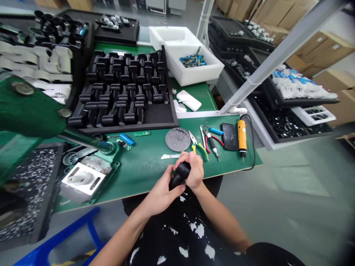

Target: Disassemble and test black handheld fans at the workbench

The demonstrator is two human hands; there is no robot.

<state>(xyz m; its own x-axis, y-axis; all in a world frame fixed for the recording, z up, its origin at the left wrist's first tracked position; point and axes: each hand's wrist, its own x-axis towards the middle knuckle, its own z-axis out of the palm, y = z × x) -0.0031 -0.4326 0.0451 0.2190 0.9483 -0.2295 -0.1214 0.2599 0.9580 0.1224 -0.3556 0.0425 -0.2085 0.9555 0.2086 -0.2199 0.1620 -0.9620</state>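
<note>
Just off the front edge of the green workbench (135, 166), both hands hold one black hair-dryer-shaped housing (183, 170). My left hand (163, 190) wraps its lower part, thumb along the near side. My right hand (195, 170) is closed around the rounded upper end. The fingers cover much of the housing. Close beyond the hands lie a white-handled knife (169, 156), a round perforated grey disc (178, 139) and yellow-handled pliers (200, 146). Similar black housings (122, 94) stand in rows in a black tray (158, 113) farther back.
A green press (108, 147) stands at left. To the right lie red-handled cutters (213, 138), a phone-like black slab (229, 136) and an orange electric screwdriver (242, 138) with a cord. A white foam box (191, 75) holds blue cells with circuit boards. A slanted metal post (257, 74) rises at right.
</note>
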